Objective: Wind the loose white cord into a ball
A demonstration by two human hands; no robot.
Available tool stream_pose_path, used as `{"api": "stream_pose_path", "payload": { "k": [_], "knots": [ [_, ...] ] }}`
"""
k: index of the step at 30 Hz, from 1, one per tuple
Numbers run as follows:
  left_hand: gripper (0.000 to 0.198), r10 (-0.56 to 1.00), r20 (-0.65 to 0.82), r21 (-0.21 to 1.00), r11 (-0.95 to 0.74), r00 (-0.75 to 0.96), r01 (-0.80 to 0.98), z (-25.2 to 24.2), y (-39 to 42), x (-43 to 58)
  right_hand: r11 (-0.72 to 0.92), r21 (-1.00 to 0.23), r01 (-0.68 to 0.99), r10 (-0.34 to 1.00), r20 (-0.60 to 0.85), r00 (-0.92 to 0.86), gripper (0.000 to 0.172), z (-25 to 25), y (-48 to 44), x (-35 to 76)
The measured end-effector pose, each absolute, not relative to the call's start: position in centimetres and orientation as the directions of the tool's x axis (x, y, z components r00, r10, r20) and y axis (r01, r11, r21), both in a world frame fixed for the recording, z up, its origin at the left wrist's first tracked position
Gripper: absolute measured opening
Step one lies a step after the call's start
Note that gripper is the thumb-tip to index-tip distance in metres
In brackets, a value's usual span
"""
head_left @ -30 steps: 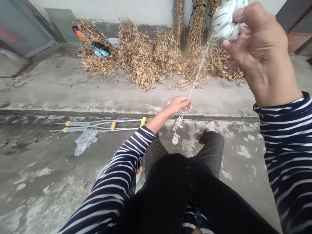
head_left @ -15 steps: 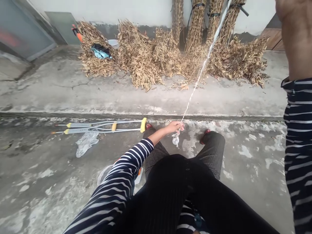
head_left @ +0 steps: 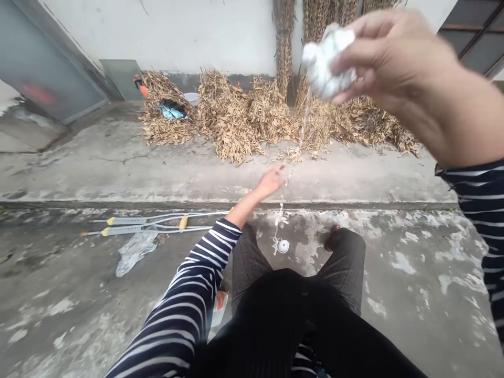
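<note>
High at the upper right, my right hand [head_left: 401, 63] is closed on a bunched white bundle of cord [head_left: 328, 65], blurred by motion. A white twisted cord [head_left: 306, 121] hangs from the bundle and runs down between my legs. At the cord's lower end is a small round white disc, like a spool [head_left: 283, 245], with loose loops beside it; whether it touches the ground I cannot tell. My left hand [head_left: 271, 182] is held out just left of the cord with its fingers apart, holding nothing.
A pair of crutches [head_left: 137, 226] and a crumpled clear plastic bag [head_left: 136, 249] lie on the concrete at left. Beyond a low step edge [head_left: 177, 203], dry plant stalks [head_left: 232, 121] lean against the wall, with blue-and-black cloth [head_left: 172, 109] on them.
My left hand has let go of the cord and moved up. My right hand has come lower and leftward, bringing the white bundle into view. The cord hangs slacker.
</note>
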State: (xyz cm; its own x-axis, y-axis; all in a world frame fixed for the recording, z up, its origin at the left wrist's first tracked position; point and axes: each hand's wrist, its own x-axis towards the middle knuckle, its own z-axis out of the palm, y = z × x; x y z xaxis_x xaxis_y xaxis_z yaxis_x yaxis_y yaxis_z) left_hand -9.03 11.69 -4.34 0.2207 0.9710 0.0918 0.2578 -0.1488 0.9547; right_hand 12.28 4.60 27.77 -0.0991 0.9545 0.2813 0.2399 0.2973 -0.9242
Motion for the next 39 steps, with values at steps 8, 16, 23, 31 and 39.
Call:
{"api": "stream_pose_path", "payload": {
  "k": [8,16,23,31,39],
  "knots": [
    [0.047,0.810,0.580,0.807,-0.556,0.088,-0.198,8.5,10.7,-6.1,0.129,-0.970,0.205,0.987,0.104,-0.124,0.029,22.5,4.2,8.4],
    [0.031,0.892,0.427,0.900,-0.403,0.148,-0.166,6.2,9.4,-7.8,-0.077,-0.990,0.121,0.982,-0.096,-0.161,0.017,18.7,6.5,11.0],
    [0.028,0.874,0.474,0.876,-0.480,0.104,0.041,5.5,11.5,-7.7,-0.160,-0.982,0.100,0.862,-0.188,-0.470,0.031,17.5,5.1,11.5],
    [0.040,0.846,0.370,0.929,-0.329,0.383,-0.170,3.6,8.2,-4.6,0.119,-0.987,0.104,0.983,0.102,-0.153,0.012,22.1,3.7,12.0],
    [0.042,0.775,0.291,0.956,-0.255,0.561,-0.144,2.9,8.3,-6.4,0.137,-0.989,-0.051,0.975,0.143,-0.169,0.008,22.1,2.5,11.9]
  ]
}}
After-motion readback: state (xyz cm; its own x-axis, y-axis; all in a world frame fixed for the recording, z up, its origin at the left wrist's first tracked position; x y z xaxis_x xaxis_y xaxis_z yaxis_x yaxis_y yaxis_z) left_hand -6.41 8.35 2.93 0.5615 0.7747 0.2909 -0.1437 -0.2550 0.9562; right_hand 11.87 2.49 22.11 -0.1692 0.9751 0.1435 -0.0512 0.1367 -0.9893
